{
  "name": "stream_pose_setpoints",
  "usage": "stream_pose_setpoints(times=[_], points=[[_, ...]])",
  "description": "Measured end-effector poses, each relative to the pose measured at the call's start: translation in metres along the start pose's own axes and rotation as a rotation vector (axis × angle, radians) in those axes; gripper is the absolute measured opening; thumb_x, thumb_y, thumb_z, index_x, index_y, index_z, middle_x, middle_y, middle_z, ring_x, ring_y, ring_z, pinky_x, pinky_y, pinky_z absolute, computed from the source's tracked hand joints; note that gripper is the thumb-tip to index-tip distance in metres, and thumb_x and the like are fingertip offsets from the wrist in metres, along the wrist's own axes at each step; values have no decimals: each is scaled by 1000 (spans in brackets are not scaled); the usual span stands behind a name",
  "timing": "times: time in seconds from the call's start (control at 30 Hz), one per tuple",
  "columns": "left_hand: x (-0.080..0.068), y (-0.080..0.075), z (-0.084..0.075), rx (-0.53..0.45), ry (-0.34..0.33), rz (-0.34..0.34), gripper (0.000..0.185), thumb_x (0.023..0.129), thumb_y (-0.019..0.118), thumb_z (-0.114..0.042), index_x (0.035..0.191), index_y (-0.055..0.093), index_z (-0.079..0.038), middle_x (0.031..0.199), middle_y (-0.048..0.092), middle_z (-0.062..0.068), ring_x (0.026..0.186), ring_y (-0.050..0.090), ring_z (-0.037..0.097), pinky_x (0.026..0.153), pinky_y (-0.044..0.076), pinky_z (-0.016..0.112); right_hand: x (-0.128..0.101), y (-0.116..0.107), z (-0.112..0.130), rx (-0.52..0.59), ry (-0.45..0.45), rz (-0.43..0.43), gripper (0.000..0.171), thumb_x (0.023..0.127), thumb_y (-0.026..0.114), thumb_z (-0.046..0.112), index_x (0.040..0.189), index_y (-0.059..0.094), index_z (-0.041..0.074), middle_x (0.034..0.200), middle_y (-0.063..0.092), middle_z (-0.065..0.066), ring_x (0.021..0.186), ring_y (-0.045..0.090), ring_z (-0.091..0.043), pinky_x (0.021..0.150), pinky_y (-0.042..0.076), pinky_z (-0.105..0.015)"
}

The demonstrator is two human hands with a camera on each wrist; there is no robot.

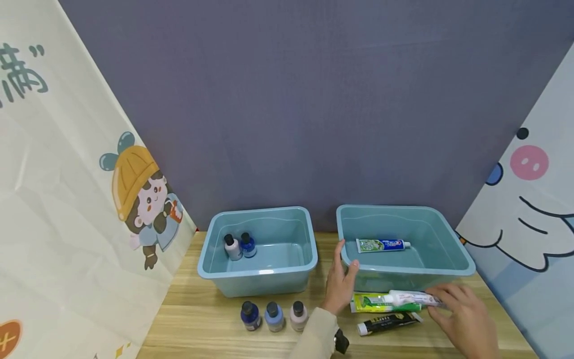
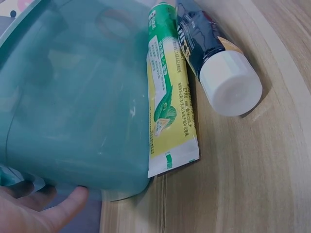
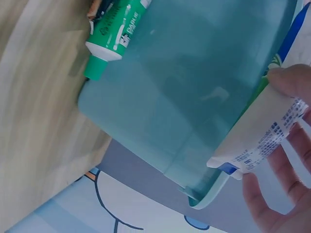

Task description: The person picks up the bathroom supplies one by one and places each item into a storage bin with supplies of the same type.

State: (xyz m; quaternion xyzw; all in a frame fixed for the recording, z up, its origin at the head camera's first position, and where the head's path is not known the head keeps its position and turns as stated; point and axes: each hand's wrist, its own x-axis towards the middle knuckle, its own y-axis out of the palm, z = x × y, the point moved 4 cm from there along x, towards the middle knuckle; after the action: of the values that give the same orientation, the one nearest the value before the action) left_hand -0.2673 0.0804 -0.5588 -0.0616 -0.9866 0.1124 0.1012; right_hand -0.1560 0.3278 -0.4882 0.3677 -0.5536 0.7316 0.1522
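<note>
- A white toothpaste tube is pinched at its flat end by the fingers and thumb of the right hand, low over the table just in front of the right-hand bin; the right wrist view shows the crimped end of the white toothpaste tube between thumb and fingers.
- The tube lies across a green-and-yellow toothpaste tube, which rests on the table against the front wall of the bin; the left wrist view shows this green-and-yellow toothpaste tube touching the bin's base.
- A black toothpaste tube with a white cap lies just in front of the green one, nearer the person.
- The left hand rests against the front left corner of the right-hand bin, thumb at the rim, fingers relaxed and holding nothing.
- Inside that teal bin lies a blue-and-green toothpaste tube, cap pointing right.
- A second teal bin stands to the left, apart from the first; two small bottles, one pale and one dark blue, stand upright in its back left corner.
- Three small bottles in a row stand on the table in front of the left bin.
- Cartoon-printed backdrops flank the scene on both sides.
</note>
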Motion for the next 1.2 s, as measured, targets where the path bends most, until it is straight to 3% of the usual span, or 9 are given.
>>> stream_pose_setpoints(times=[0.53, 0.83, 1.2], points=[[0, 0, 3, 2, 5, -4, 59, 108, 45, -46, 158, 13, -53, 168, 27, -7, 147, 42, 26, 112, 41, 56, 28, -13, 3, -22, -58, -73, 81, 99, 29, 73, 90, 79, 10, 92, 72, -6, 84, 57, -27, 74, 40, -36], [-1, 1, 3, 12, -7, 11, 59, 106, 41, -56, 157, 11, -55, 169, 25, -7, 147, 42, 29, 112, 41, 57, 46, -21, 3, -35, -71, -84, 80, 100, 30, 71, 90, 79, 9, 91, 72, -7, 84, 58, -27, 65, 44, -42], [0, 0, 2, -3, -6, 3, 59, 107, 43, -52, 157, 12, -55, 169, 26, -7, 147, 42, 29, 112, 40, 58, 75, -27, 3, -47, -118, -81, 78, 101, 30, 67, 91, 79, 8, 91, 72, -9, 80, 56, -27, 62, 44, -44]])
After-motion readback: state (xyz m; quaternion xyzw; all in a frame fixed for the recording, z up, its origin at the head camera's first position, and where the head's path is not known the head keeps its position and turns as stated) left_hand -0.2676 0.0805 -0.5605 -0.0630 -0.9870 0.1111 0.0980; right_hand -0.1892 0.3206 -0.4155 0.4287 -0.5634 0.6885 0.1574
